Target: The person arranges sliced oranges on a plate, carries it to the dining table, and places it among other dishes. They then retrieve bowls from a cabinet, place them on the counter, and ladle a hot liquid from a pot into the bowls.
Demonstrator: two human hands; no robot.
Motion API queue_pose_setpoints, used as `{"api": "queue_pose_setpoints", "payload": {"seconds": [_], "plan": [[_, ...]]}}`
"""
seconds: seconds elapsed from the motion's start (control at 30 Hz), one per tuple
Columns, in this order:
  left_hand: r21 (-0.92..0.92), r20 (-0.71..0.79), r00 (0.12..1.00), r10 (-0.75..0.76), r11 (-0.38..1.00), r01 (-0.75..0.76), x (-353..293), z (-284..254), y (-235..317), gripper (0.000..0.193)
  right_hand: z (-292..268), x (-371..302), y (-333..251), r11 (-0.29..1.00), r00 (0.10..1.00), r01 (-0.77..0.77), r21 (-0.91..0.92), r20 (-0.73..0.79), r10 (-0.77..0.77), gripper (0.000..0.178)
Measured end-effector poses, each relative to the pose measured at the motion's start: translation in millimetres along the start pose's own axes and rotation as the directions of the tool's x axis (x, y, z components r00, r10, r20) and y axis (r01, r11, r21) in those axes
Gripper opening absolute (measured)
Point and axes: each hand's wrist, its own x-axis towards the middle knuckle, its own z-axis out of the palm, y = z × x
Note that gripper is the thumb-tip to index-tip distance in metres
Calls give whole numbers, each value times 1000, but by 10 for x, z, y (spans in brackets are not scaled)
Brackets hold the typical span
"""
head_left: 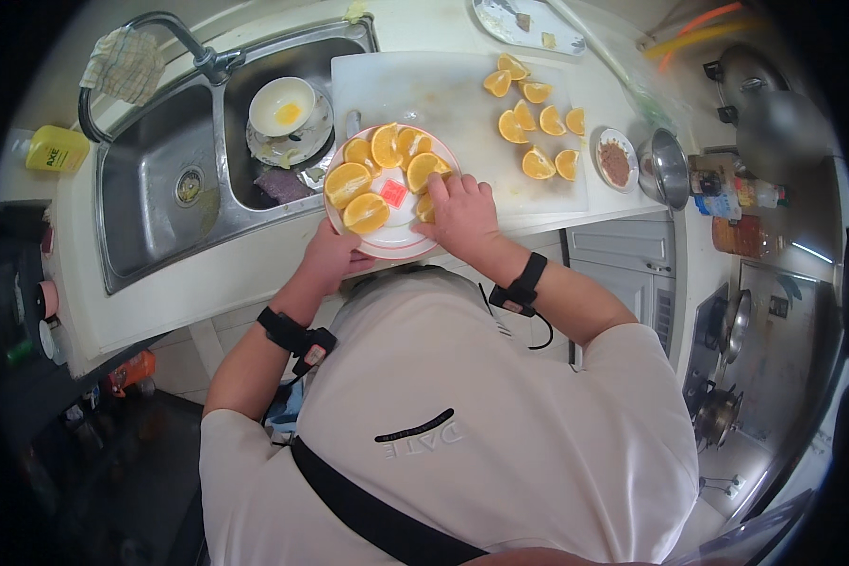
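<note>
A white plate with a pink rim [403,226] is tilted over the counter's front edge, and my left hand [332,257] grips it by its lower left rim. Several orange wedges [366,214] stand in a ring on the plate, around a red mark at its middle. My right hand [464,215] is at the plate's right side, its fingers closed on an orange wedge [425,209] that they partly cover. More orange wedges [539,163] lie in loose groups on the right part of the white cutting board [396,90].
Left of the board is a double sink [151,189] holding a bowl [283,107] on a dish, under a cloth-draped faucet [212,62]. A small plate of brownish food [615,158] and a metal bowl [664,168] stand at the right, near bottles [736,191].
</note>
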Motion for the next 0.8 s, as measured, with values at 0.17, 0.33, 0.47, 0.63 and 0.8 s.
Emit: {"api": "queue_pose_setpoints", "payload": {"seconds": [0.17, 0.33, 0.47, 0.63, 0.8], "plan": [[34, -73, 996, -51, 998, 53, -41, -81, 10, 43, -239, 162, 750, 984, 999, 19, 176, 42, -27, 58], [-64, -4, 995, 98, 993, -98, 26, -51, -83, 42, -93, 711, 1722, 914, 988, 116, -388, -50, -146, 48], [-106, -69, 997, 47, 993, -54, 45, -21, -162, 40, -115, 840, 1691, 887, 960, 255, -385, 214, -183, 44], [-186, 3, 999, 48, 981, -47, -9, -41, -161, 38, -530, 735, 1159, 995, 971, -40, -97, 230, 62, 42], [47, 9, 998, -65, 997, 65, -63, -185, 24, 31, -532, 97, 268, 958, 906, -217, 188, 404, 126, 56]]}}
